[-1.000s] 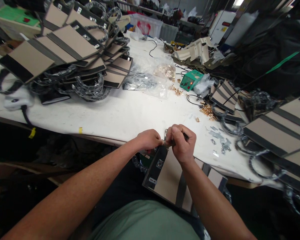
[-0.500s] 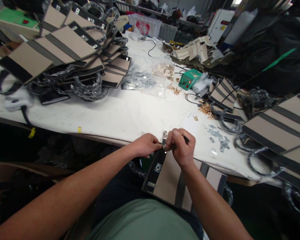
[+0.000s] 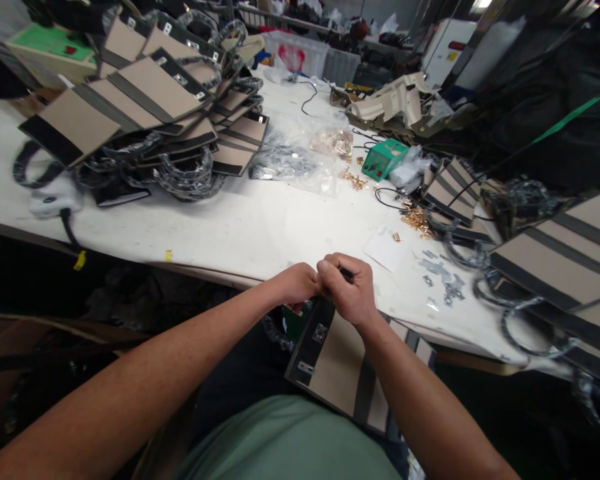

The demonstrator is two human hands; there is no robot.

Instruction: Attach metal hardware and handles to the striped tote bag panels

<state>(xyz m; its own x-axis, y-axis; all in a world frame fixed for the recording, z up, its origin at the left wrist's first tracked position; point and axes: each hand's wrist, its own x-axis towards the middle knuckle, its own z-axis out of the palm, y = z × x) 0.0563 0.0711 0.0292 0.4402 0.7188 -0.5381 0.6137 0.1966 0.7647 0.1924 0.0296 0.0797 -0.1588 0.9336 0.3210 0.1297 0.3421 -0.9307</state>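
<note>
A beige panel [image 3: 340, 363] with dark strips and small metal plates lies across my lap, its upper end at the table's front edge. My right hand [image 3: 350, 287] is closed around a dark tool, of which only a bit shows at the top of the fist. Touching it, my left hand [image 3: 300, 283] has its fingers closed at the panel's upper left corner. Whatever the left fingertips pinch is hidden. One metal plate [image 3: 320, 332] and another [image 3: 306, 367] show on the panel's black strip below the hands.
Beige panels with plastic-wrapped handles are piled on the table [image 3: 220, 230] at the left [image 3: 80, 123] and right [image 3: 570, 247]. Flat metal pieces [image 3: 443, 277], gold-coloured parts [image 3: 417, 220], a green box [image 3: 384, 159] and plastic bags [image 3: 295, 163] lie beyond my hands.
My right hand has moved slightly left, up against my left hand. The metal clasp that showed above the hands is now covered. The whole view has shifted a little.
</note>
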